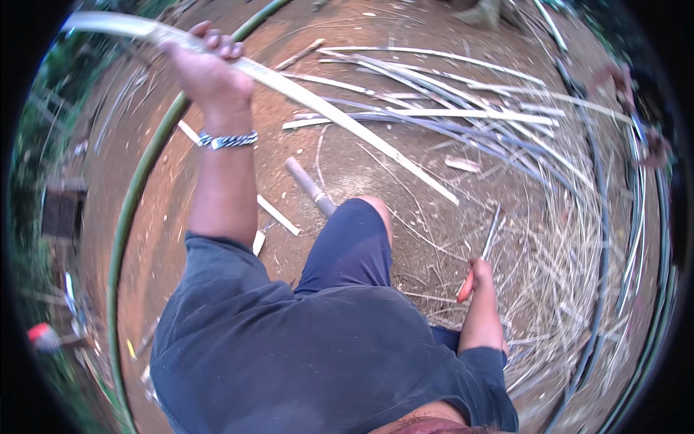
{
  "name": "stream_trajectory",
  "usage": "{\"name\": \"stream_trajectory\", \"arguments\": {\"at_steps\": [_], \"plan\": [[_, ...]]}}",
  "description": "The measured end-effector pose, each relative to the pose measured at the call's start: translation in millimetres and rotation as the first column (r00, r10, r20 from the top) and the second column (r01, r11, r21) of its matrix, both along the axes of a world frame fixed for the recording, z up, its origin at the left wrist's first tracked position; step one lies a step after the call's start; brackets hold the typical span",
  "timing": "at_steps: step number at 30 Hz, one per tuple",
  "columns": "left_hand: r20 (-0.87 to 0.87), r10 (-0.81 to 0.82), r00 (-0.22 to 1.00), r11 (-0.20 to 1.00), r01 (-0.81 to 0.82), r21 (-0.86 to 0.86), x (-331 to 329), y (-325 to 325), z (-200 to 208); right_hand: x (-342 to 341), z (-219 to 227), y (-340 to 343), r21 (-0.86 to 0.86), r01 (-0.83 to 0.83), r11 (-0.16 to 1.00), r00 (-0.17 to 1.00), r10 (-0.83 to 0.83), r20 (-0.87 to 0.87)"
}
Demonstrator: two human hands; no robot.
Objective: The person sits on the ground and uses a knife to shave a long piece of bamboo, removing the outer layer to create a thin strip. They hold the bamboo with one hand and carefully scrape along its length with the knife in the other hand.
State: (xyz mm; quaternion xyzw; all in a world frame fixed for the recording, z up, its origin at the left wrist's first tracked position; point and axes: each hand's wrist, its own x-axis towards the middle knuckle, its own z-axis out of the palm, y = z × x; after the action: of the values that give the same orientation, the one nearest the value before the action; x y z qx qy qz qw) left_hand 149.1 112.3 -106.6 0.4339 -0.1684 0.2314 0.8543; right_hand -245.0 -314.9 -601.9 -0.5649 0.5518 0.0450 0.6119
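Raised at the upper left, my left hand (210,72) is closed round a long, pale split bamboo strip (336,116). The strip runs from the far left edge, through my grip, down to a free end above the ground ahead of my knee. Low on the right, my right hand (480,270) grips a knife (493,230) by its orange handle, blade pointing up and away. Knife and strip are apart. In front of my knee lies a short, round wooden piece (307,182), partly hidden by my leg.
Several split strips (463,112) lie piled on the dirt ahead. Thin shavings (560,267) cover the ground at right. A long green pole (144,170) curves along the left, a dark pole (601,210) along the right. Another person's hands (654,148) show at the right edge.
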Motion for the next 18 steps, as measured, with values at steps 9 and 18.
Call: {"name": "stream_trajectory", "arguments": {"at_steps": [9,18], "plan": [[-0.043,0.224,0.974,0.973,-0.222,0.056,5,156,63,3,63,18,0.059,-0.038,0.998,0.998,0.041,-0.056],[0.077,0.579,0.812,0.806,-0.584,0.099,8,226,74,15,70,49,0.037,-0.205,0.978,0.964,0.208,-0.167]]}}
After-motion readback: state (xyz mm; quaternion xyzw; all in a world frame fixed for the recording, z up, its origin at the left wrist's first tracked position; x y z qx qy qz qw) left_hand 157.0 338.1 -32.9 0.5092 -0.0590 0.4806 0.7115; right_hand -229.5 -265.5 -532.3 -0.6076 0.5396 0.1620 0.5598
